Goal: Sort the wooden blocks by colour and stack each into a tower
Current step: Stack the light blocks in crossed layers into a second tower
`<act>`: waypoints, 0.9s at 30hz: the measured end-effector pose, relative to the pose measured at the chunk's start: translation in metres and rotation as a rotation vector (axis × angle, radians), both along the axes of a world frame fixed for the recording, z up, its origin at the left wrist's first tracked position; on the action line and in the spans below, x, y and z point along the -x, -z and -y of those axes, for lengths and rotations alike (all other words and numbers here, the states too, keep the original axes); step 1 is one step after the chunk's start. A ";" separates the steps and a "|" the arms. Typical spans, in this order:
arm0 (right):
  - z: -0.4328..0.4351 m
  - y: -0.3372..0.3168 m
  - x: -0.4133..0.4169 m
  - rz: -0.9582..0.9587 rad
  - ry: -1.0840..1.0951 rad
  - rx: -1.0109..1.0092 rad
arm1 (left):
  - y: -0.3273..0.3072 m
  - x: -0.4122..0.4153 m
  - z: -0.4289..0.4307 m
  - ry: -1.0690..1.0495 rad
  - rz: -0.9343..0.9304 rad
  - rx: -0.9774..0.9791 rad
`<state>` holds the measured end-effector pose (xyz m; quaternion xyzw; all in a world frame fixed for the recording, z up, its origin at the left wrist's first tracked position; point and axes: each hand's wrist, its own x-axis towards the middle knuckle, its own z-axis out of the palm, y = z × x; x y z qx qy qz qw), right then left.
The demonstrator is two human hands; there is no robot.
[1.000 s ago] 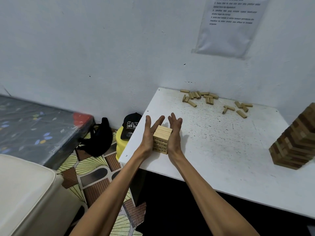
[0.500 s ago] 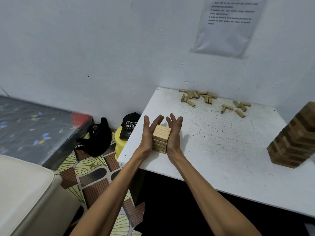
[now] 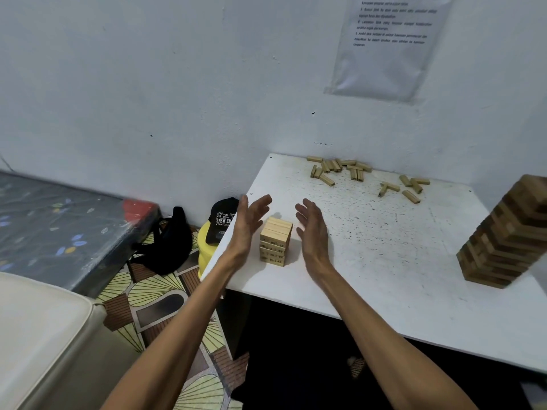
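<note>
Half a second ago both palms were pressed flat against the sides of the small pale tower (image 3: 276, 242). Now they have come away from it. The left hand (image 3: 248, 223) hovers just to its left over the table's edge and the right hand (image 3: 314, 230) just to its right. Both have straight, relaxed fingers, palms facing each other, and hold nothing. The tower has not shifted. It stands upright on its own near the front left corner of the white table (image 3: 370, 261), about 5 layers high, though the lower layers are hard to separate.

Counting what is there: 2 hands and 2 towers. The second is the tall brown tower (image 3: 503, 241) of mixed dark and mid tones at the right edge, well apart from the pale one. Along the back of the table by the wall lie the loose pale blocks (image 3: 336, 167) in 2 scatters, roughly 13 in the left one and 6 in the right, some overlapping too much for a sure count.

Beside the table sit 1 black cap (image 3: 223, 220) on 1 yellow container (image 3: 207, 250), and 1 black bag (image 3: 168, 244) on the patterned floor. 1 printed sheet (image 3: 390, 45) is taped to the wall.
</note>
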<state>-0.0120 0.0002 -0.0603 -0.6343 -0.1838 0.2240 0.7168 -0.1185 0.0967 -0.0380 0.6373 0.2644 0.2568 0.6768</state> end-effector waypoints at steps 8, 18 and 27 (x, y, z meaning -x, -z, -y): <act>0.050 -0.025 -0.052 0.469 -0.004 0.275 | -0.055 -0.014 -0.021 0.149 -0.238 -0.495; 0.084 -0.047 -0.112 0.791 -0.082 0.613 | -0.085 -0.097 -0.002 0.291 -0.519 -0.873; 0.050 -0.047 -0.161 1.000 -0.188 0.855 | -0.074 -0.159 -0.038 0.294 -0.756 -1.034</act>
